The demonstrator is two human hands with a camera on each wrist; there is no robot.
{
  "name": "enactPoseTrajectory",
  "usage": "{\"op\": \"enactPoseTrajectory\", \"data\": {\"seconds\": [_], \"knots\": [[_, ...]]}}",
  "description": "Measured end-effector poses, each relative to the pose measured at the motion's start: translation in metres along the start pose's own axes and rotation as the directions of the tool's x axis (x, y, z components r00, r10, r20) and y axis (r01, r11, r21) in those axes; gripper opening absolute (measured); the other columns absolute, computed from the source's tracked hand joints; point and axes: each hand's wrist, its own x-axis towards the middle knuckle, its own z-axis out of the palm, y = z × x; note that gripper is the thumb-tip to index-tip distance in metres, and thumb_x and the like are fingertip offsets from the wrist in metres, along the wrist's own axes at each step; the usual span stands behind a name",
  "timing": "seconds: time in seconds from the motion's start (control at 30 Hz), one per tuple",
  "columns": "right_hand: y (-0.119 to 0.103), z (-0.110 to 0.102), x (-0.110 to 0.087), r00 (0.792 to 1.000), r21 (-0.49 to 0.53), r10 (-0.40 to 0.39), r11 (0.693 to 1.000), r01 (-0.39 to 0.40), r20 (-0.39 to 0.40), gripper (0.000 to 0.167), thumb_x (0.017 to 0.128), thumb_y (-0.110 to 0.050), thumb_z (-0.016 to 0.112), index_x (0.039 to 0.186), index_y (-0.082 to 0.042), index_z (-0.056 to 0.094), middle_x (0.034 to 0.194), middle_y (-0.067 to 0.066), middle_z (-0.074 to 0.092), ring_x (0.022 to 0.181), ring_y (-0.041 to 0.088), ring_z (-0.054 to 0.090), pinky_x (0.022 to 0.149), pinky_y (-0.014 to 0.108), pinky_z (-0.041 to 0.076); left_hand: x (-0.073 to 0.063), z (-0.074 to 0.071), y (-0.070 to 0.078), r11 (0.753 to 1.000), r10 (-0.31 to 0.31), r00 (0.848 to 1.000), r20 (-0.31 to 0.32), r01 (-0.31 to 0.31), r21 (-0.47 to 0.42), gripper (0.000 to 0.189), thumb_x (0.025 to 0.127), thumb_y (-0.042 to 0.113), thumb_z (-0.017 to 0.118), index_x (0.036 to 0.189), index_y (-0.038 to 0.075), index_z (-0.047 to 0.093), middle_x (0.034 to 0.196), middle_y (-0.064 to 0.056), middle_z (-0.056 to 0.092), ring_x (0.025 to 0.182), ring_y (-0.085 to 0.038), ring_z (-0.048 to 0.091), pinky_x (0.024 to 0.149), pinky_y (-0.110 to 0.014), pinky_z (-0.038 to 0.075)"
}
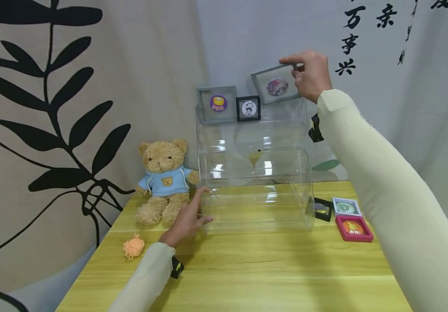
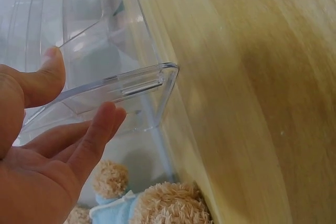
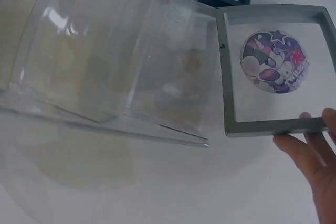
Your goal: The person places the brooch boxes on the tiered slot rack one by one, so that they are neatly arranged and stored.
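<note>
"Two hands are in view; how does each one stand?"

"The right hand (image 1: 311, 74) is lifted high at the end of an extended arm, and it grasps a gray square frame (image 1: 276, 85) near the upper right corner. The left hand (image 1: 184, 219) is low, beside the left wall of the clear stepped display rack (image 1: 247, 210), its fingers straight and thumb spread; whether it presses the wall, I cannot tell."

"And where exactly is the gray square frame, and which way does it face?"

"It is at the top tier's right part, to the right of a small black frame (image 1: 249, 108). Its face, with a round purple badge (image 3: 274, 62), is turned toward the person. It is tilted: the upper edge climbs to the right. The sides appear almost equal, so I cannot name a long axis."
</note>
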Motion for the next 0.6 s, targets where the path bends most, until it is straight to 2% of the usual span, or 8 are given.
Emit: {"op": "enactPoseTrajectory", "data": {"seconds": [0.17, 0.3, 0.43, 0.6], "knots": [[0.012, 0.003, 0.003, 0.997, 0.096, 0.065, 0.994, -0.061, -0.047, 0.047, 0.102, 0.001, 0.05, 0.137, -0.028, 0.062, 0.149, -0.002, 0.055, 0.131, 0.019, 0.06, 0.105, 0.03, 0.054, 0.0, 0.001, 0.001, 1.0, -0.01, 1.0, -0.011, 0.009, -0.008, 0.086, 0.084, 0.01, 0.08, 0.153, 0.025, 0.031, 0.075, -0.008, 0.055, 0.067, -0.016, 0.062, 0.065, -0.029, 0.057], [0.018, 0.002, 0.006, 0.991, 0.201, 0.123, 0.974, -0.108, -0.061, 0.045, 0.101, -0.002, 0.054, 0.133, -0.031, 0.065, 0.148, -0.004, 0.056, 0.132, 0.02, 0.06, 0.105, 0.027, 0.053, 0.0, 0.0, 0.001, 1.0, -0.012, 1.0, -0.013, 0.012, -0.012, 0.086, 0.084, 0.01, 0.08, 0.153, 0.027, 0.031, 0.078, -0.008, 0.057, 0.07, -0.016, 0.063, 0.065, -0.029, 0.057], [0.022, 0.001, 0.007, 0.984, 0.339, 0.173, 0.929, -0.151, -0.038, 0.041, 0.1, -0.004, 0.057, 0.13, -0.029, 0.068, 0.146, -0.001, 0.058, 0.132, 0.02, 0.06, 0.103, 0.025, 0.054, -0.001, 0.001, 0.001, 1.0, -0.006, 1.0, -0.012, 0.006, -0.023, 0.087, 0.084, 0.009, 0.079, 0.154, 0.026, 0.031, 0.077, -0.008, 0.058, 0.069, -0.017, 0.063, 0.065, -0.03, 0.057], [0.026, -0.002, 0.005, 0.974, 0.483, 0.226, 0.854, -0.195, -0.008, 0.041, 0.099, 0.0, 0.057, 0.13, -0.024, 0.069, 0.141, -0.002, 0.06, 0.128, 0.018, 0.062, 0.107, 0.033, 0.052, -0.002, 0.001, 0.001, 0.999, -0.016, 1.0, -0.009, 0.016, -0.028, 0.089, 0.083, 0.01, 0.079, 0.155, 0.027, 0.029, 0.078, -0.008, 0.058, 0.068, -0.017, 0.058, 0.061, -0.028, 0.053]]}}
